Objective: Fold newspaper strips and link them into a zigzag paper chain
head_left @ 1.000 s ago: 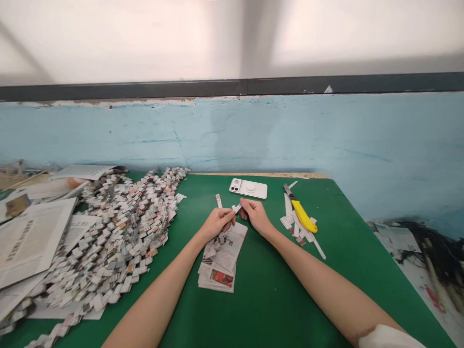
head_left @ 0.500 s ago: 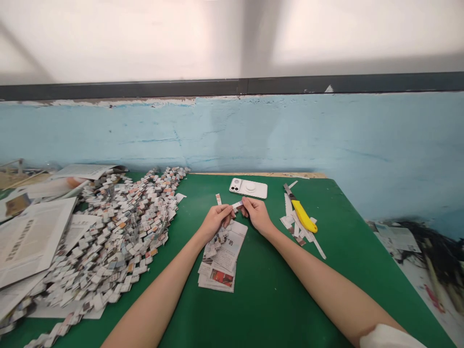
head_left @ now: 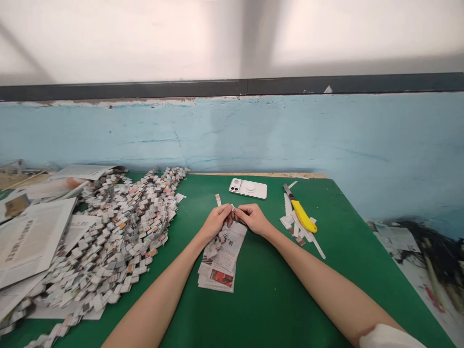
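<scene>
Over a flat green tabletop (head_left: pixel 275 290), pinched a small white paper strip (head_left: pixel 232 208) in bare left hand (head_left: pixel 216 220) and bare right hand (head_left: pixel 254 218), and needed to squeeze softly.

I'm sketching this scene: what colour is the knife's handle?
The knife's handle is yellow, clearest in the head view.

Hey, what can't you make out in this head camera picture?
All in the head view:
Paper piece: mostly hidden by the left hand and right hand.
Screen of the phone: hidden beneath its upturned back.
Small print on the paper stack: too small to read.
Dark heap: blurred, cut off by the right edge.
</scene>
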The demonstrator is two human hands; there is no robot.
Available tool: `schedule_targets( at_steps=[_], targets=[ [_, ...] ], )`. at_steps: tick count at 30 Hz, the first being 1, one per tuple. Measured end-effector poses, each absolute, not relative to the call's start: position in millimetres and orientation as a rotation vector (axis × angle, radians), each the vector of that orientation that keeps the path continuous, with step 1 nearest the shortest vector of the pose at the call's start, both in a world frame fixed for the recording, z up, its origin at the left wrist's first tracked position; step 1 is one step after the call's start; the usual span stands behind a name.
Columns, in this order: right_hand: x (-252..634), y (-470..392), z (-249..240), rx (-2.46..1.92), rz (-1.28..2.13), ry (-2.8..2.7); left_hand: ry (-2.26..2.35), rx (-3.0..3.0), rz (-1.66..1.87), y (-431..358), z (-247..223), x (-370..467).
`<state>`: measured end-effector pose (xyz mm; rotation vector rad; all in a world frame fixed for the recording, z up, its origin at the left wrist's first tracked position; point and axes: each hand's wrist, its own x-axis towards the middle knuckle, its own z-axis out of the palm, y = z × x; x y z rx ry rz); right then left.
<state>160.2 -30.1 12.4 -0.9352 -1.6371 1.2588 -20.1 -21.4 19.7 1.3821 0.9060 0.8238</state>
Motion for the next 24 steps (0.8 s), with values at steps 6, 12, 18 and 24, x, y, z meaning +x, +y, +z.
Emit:
schedule_targets(
  at_steps=[6,12,18,24],
  targets=[
    [160.2,-32.8,15.3,-0.934,1.301,-1.602,0.902,1.400,0.803,-21.3,20.8,-19.2],
    [160.9,-33.3,16.5,-0.985,1.247,-1.660,0.958,1.223,0.897,-17.7,14.4,-19.2],
    [160.7,-33.4,15.6,-1.034,1.181,-1.679,0.973,1.219,0.926,-18.2,15.4,-18.2],
    [161.0,-33.2,15.9,-1.038,1.154,-1.702,0.996,1.217,0.942,-16.5,13.3,-18.9]
  ],
)
